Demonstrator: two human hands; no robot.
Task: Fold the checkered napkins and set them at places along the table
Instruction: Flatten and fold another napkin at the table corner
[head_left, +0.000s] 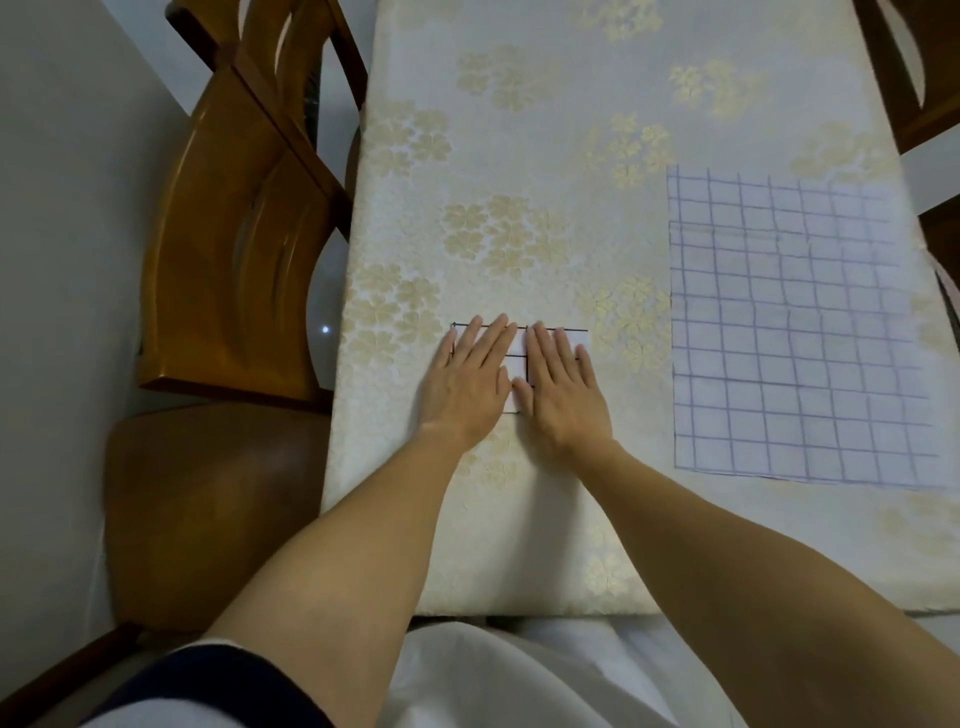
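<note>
A small folded checkered napkin (517, 358), white with dark lines, lies near the table's left edge. My left hand (470, 382) and my right hand (561, 387) both press flat on it side by side, fingers straight, covering most of it. A large unfolded checkered napkin (795, 332), white with purple grid lines, lies spread flat on the right part of the table, apart from both hands.
The table (519, 156) wears a cream cloth with gold flowers. A wooden chair (234, 249) stands tucked at the left side. Parts of another wooden chair (930, 119) show at the far right. The table's near edge is just in front of my body.
</note>
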